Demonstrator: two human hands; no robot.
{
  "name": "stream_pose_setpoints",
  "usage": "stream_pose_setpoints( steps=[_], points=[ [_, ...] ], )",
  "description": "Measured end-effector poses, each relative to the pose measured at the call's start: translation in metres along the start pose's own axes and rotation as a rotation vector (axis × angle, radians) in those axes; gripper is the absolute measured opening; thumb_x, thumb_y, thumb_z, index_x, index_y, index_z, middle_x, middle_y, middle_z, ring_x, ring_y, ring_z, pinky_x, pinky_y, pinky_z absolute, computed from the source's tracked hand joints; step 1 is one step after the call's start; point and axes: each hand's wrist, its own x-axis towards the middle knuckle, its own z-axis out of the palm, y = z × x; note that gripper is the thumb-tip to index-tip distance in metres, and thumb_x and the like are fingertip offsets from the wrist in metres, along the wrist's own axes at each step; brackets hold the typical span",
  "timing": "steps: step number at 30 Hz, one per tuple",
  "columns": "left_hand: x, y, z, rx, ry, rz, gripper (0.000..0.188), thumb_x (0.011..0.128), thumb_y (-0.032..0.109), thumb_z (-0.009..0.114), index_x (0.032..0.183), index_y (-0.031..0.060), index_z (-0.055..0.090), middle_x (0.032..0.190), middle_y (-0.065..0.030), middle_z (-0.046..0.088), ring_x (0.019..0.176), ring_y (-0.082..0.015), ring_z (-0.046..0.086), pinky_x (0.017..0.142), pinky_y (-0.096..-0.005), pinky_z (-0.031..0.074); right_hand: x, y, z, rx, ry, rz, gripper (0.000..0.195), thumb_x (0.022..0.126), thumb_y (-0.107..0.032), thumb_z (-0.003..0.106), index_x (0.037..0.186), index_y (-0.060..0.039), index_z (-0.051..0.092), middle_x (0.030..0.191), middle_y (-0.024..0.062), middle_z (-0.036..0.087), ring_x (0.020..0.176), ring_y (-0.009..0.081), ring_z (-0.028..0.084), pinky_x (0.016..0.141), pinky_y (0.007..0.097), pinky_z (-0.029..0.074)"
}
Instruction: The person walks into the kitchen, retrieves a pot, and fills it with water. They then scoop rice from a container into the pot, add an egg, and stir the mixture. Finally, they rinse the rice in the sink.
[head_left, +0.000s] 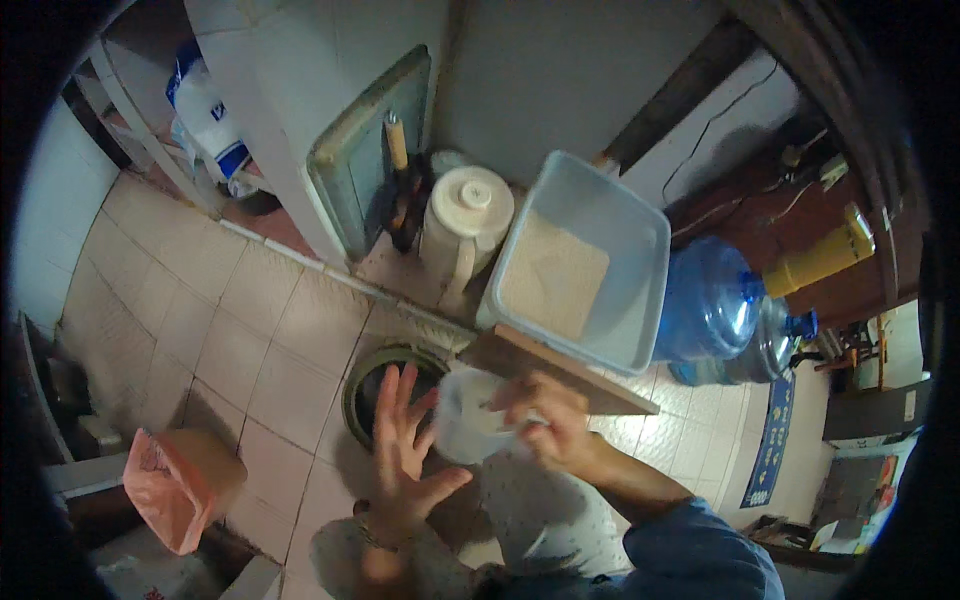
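Note:
My right hand (551, 424) grips the handle of a whitish translucent plastic scoop or cup (461, 420). What the scoop holds is too blurred to tell. To its left, my left hand (401, 431) is spread with fingers apart and holds nothing. Beneath those fingers stands a round vessel with a dark green rim (351, 397), its dark inside partly hidden by the hand. A large translucent plastic bin (630, 315) sits beyond my right hand, with pale beige, grain-like material (555, 274) in it.
Beside the bin stands a cream lidded jug (469, 210). Blue water bottles (709, 300) are to its right. A brown board edge (577, 379) juts below the bin. A pink bag lines a bin (169, 487) on the tiled floor (247, 337). A metal-framed panel (367, 157) leans upright behind.

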Motion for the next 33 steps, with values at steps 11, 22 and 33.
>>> stream_pose_setpoints(
  steps=[11, 22, 33],
  points=[
    [-0.028, -0.027, -0.024, 0.117, 0.307, -0.059, 0.055, 0.079, 0.011, 0.065, 0.126, 0.0034, 0.039, 0.122, -0.0154, 0.051, 0.107, -0.0244, 0.054, 0.09, -0.0366, 0.045, -0.079, 0.014, -0.035, -0.187, 0.157, 0.441, 0.03, 0.079, -0.01, 0.067, 0.105, -0.0029, 0.053, 0.097, 0.0131, 0.059, 0.087, 0.0254, 0.06, 0.076, 0.0331, 0.048],
    [-0.057, 0.001, -0.027, -0.151, 0.593, 0.05, 0.04, 0.089, 0.032, 0.054, 0.118, 0.0069, 0.044, 0.122, -0.0131, 0.05, 0.102, -0.0239, 0.055, 0.083, -0.0311, 0.048, -0.132, 0.074, -0.101, -0.754, -0.391, 0.682, 0.027, 0.074, -0.029, 0.066, 0.083, -0.0039, 0.062, 0.075, 0.0182, 0.062, 0.068, 0.0356, 0.06, 0.061, 0.0426, 0.048],
    [-0.09, 0.007, -0.02, -0.144, 0.689, 0.107, 0.04, 0.089, 0.036, 0.054, 0.118, 0.0082, 0.047, 0.12, -0.0051, 0.051, 0.102, -0.0221, 0.054, 0.086, -0.0308, 0.046, -0.061, -0.056, -0.167, -0.586, -0.547, 0.319, 0.019, 0.074, -0.022, 0.068, 0.08, -0.0043, 0.067, 0.064, 0.0154, 0.06, 0.054, 0.0292, 0.059, 0.051, 0.0362, 0.047]
  ],
)
